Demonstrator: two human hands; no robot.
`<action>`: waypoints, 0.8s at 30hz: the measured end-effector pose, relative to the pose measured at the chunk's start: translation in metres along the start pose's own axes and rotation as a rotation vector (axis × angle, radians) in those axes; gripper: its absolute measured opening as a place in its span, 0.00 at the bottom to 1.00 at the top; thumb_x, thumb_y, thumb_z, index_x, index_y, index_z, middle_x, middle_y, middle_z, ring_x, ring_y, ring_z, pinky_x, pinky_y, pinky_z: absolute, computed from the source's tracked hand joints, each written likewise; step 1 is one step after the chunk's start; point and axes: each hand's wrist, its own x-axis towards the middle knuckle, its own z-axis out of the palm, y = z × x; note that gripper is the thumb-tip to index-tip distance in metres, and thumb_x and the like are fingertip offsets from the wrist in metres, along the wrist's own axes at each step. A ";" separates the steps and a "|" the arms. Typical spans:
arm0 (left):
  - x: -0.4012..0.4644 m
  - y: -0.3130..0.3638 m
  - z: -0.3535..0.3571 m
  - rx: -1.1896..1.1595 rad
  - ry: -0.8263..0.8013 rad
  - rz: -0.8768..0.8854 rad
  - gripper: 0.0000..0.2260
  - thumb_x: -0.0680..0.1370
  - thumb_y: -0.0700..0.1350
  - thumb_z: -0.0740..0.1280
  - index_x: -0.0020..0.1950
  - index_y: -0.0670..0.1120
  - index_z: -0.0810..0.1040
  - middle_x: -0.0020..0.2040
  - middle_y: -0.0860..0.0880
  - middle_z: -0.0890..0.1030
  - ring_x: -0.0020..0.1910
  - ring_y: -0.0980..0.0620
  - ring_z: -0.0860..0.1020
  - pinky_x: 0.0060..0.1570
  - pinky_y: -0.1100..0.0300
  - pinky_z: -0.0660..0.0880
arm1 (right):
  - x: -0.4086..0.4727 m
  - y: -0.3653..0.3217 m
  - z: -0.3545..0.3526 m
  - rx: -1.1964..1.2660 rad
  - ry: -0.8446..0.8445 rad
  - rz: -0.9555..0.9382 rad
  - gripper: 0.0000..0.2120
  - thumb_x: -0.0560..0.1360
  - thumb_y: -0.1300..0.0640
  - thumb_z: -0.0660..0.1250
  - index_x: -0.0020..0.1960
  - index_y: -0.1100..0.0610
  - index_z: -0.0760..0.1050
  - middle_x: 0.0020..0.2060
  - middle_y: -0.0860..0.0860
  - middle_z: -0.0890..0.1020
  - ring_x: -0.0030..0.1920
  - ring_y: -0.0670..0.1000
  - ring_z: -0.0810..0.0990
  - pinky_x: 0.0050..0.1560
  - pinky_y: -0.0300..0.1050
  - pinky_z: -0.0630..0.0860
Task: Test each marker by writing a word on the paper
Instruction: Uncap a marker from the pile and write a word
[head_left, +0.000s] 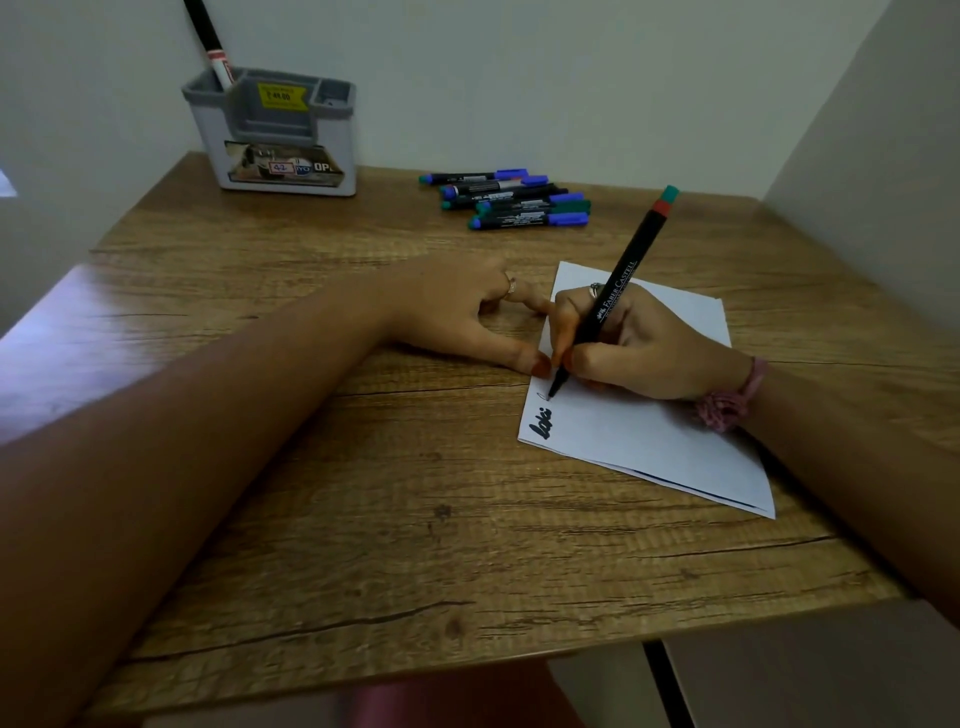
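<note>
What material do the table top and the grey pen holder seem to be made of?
Table top: wood or wood-look laminate, matte; printed-looking grain, knots and dark cracks show, so laminate is possible.
Pen holder: moulded plastic, grey insert in a paler shell, smooth with a slight sheen; a yellow price sticker is on it.

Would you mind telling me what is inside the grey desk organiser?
The grey desk organiser holds one marker standing tilted in its left compartment. The other compartments show nothing above their rims; their bottoms are hidden by the walls.
</note>
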 end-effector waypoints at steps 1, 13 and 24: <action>0.001 0.000 0.000 -0.005 -0.003 -0.006 0.34 0.64 0.70 0.60 0.68 0.60 0.66 0.44 0.52 0.71 0.41 0.56 0.69 0.44 0.58 0.69 | 0.000 0.000 -0.001 0.005 0.001 -0.004 0.05 0.67 0.57 0.65 0.36 0.48 0.76 0.32 0.58 0.77 0.32 0.57 0.74 0.34 0.46 0.72; 0.004 -0.005 0.003 -0.018 0.024 0.023 0.29 0.63 0.71 0.59 0.63 0.69 0.63 0.42 0.53 0.70 0.40 0.55 0.69 0.38 0.59 0.66 | 0.001 0.003 -0.002 -0.034 0.020 -0.005 0.01 0.67 0.58 0.65 0.37 0.55 0.75 0.33 0.65 0.76 0.32 0.46 0.75 0.34 0.36 0.71; 0.007 -0.008 0.005 0.024 0.033 0.023 0.32 0.64 0.73 0.57 0.66 0.65 0.65 0.40 0.52 0.68 0.38 0.55 0.68 0.36 0.60 0.63 | 0.000 0.003 -0.003 -0.043 0.044 0.016 0.03 0.66 0.56 0.64 0.37 0.56 0.74 0.32 0.52 0.77 0.33 0.42 0.73 0.35 0.33 0.69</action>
